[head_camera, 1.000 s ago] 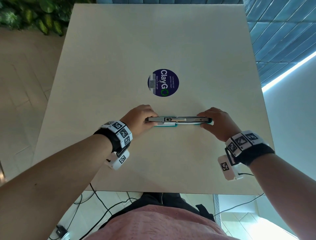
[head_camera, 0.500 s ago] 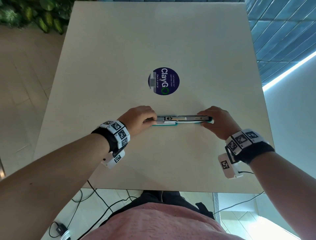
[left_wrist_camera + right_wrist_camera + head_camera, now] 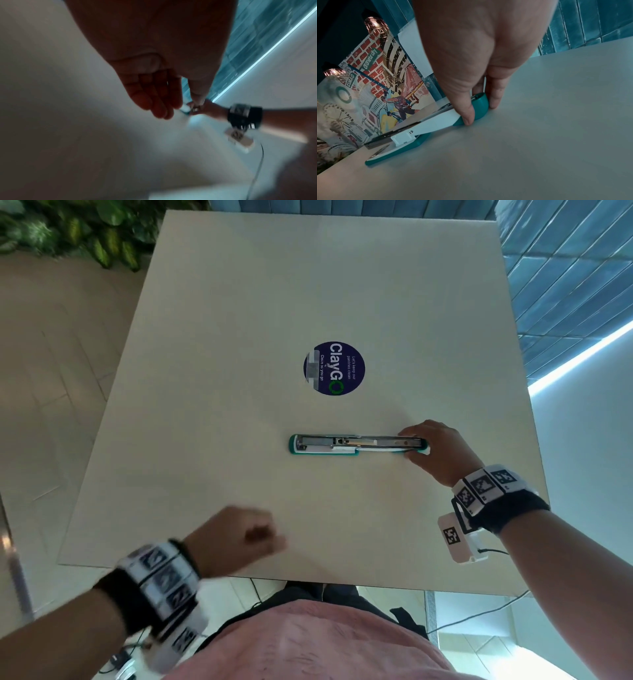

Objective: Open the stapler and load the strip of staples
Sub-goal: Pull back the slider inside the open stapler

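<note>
Two hands. Right hand (image 3: 436, 451) pinches the right end of the teal stapler (image 3: 356, 444), lying opened mid-tabletop (image 3: 239, 302). Left hand (image 3: 236, 537), on the stapler's left end half a second ago, has withdrawn near-left, loosely curled, seemingly empty; staple strip unseen, probably fetched next.

Your head cam looks steeply down on the table (image 3: 239, 337). Wrist cams sit close along each palm; all three share the stapler (image 3: 356, 444).
</note>
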Action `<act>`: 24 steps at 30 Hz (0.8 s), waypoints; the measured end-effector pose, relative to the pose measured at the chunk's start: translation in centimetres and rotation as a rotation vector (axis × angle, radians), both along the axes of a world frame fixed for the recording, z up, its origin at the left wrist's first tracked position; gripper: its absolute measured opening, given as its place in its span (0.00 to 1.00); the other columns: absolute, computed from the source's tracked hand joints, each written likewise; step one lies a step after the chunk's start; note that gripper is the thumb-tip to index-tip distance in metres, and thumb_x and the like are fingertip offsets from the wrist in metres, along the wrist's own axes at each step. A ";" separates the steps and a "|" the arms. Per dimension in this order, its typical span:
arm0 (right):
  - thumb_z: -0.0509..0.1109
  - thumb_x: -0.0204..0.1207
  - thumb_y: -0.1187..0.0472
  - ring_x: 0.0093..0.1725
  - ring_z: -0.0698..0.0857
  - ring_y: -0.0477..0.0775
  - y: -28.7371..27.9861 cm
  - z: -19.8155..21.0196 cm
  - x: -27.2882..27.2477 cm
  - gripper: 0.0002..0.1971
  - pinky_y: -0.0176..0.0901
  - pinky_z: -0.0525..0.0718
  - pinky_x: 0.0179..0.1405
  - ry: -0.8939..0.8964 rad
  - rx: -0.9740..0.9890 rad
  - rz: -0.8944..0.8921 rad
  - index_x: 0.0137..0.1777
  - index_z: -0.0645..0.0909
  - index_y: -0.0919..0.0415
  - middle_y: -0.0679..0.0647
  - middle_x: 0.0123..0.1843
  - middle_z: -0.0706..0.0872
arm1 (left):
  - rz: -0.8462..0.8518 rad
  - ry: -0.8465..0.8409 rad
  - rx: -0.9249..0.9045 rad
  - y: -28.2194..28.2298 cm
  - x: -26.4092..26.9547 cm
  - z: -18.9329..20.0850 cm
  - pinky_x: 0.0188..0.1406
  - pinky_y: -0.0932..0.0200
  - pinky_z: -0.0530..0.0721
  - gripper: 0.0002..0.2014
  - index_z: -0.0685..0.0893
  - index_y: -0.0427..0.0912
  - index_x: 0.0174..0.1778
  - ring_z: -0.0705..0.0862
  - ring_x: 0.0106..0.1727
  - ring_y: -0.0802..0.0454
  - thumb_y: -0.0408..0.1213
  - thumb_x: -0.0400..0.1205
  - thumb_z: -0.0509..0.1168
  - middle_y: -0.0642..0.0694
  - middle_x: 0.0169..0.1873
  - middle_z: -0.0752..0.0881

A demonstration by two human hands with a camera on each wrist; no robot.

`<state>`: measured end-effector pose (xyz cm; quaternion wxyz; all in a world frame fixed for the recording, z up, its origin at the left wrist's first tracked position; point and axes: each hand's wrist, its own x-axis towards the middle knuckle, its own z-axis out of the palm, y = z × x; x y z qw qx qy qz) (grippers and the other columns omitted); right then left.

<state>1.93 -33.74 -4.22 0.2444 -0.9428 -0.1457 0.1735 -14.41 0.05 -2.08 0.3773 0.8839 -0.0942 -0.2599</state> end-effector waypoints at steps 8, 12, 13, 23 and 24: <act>0.74 0.65 0.70 0.41 0.82 0.57 0.5 1.1 -0.2 0.18 0.47 0.81 0.45 0.022 0.024 -0.031 0.54 0.84 0.55 0.56 0.45 0.81 | 0.141 0.398 0.256 6.2 -13.6 -8.2 0.28 0.62 0.68 0.31 0.72 0.49 0.24 0.71 0.23 0.61 0.77 0.63 0.53 0.51 0.18 0.76; 0.75 0.63 0.68 0.38 0.82 0.56 0.9 2.8 0.1 0.17 0.47 0.82 0.42 0.000 -0.017 0.002 0.52 0.85 0.56 0.53 0.45 0.78 | 0.299 0.500 0.323 7.9 -16.2 -11.7 0.31 0.60 0.71 0.25 0.71 0.47 0.24 0.73 0.25 0.61 0.67 0.70 0.61 0.52 0.20 0.75; 0.76 0.62 0.67 0.38 0.82 0.55 1.1 3.4 0.2 0.16 0.46 0.82 0.42 -0.011 -0.017 0.007 0.51 0.85 0.56 0.53 0.44 0.78 | 0.327 0.526 0.358 8.5 -17.0 -12.9 0.32 0.60 0.71 0.25 0.70 0.46 0.24 0.73 0.27 0.59 0.63 0.74 0.62 0.52 0.22 0.75; 0.76 0.60 0.62 0.42 0.80 0.51 6.0 8.4 1.4 0.14 0.33 0.75 0.37 -0.034 -0.097 0.139 0.47 0.85 0.53 0.51 0.46 0.79 | 0.488 0.730 0.535 13.0 -23.7 -25.9 0.33 0.66 0.75 0.25 0.80 0.52 0.30 0.84 0.39 0.56 0.70 0.72 0.53 0.54 0.29 0.83; 0.75 0.61 0.62 0.43 0.80 0.52 6.7 8.4 1.5 0.13 0.34 0.76 0.38 -0.038 -0.098 0.142 0.47 0.84 0.54 0.51 0.46 0.78 | 0.498 0.725 0.519 12.7 -23.8 -26.0 0.33 0.66 0.75 0.24 0.80 0.51 0.30 0.84 0.38 0.56 0.69 0.72 0.55 0.54 0.29 0.83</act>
